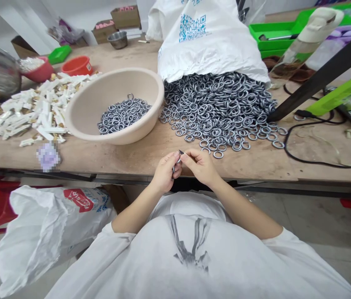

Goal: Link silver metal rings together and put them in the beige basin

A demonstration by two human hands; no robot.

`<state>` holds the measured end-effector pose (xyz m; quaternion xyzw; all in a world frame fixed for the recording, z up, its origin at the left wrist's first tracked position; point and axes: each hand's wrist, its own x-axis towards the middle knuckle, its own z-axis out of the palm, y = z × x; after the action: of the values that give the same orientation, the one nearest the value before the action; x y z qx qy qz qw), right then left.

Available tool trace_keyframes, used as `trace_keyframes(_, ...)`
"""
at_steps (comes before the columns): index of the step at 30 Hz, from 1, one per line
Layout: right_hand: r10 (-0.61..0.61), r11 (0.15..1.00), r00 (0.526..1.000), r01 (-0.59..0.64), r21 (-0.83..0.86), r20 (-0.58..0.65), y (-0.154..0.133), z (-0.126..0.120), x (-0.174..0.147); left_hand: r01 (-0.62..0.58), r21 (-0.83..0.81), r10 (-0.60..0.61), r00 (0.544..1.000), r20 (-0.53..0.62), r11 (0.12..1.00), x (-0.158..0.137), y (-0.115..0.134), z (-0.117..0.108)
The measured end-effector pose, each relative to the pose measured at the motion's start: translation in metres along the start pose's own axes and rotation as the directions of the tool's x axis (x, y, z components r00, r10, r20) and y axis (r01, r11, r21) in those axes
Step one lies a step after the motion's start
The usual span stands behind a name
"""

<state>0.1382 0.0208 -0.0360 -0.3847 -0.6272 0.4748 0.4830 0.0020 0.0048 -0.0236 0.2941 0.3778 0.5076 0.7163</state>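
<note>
Your left hand grips a shiny grey round ring near the front edge of the brown wooden table. Right hand pinched alongside; can't tell on what.

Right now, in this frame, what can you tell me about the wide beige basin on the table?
The wide, round beige basin looks like smooth plastic, with sloping walls and a broad rim. It stands upright on the wooden tabletop, partly filled with shiny grey rings; much inner wall shows bare. White strips lie left of it, a spilled heap of similar rings right. Whether either touches it is unclear. Neither of the hands touches it.
</note>
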Motion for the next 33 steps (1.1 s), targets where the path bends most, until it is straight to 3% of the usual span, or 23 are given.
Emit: trace_keyframes(33, -0.027, 0.992, 0.999, 0.03, -0.123, 0.025, -0.012, -0.007, -0.002, -0.024, 0.065, 0.02, 0.998, 0.061, 0.998, -0.005, 0.009, 0.002)
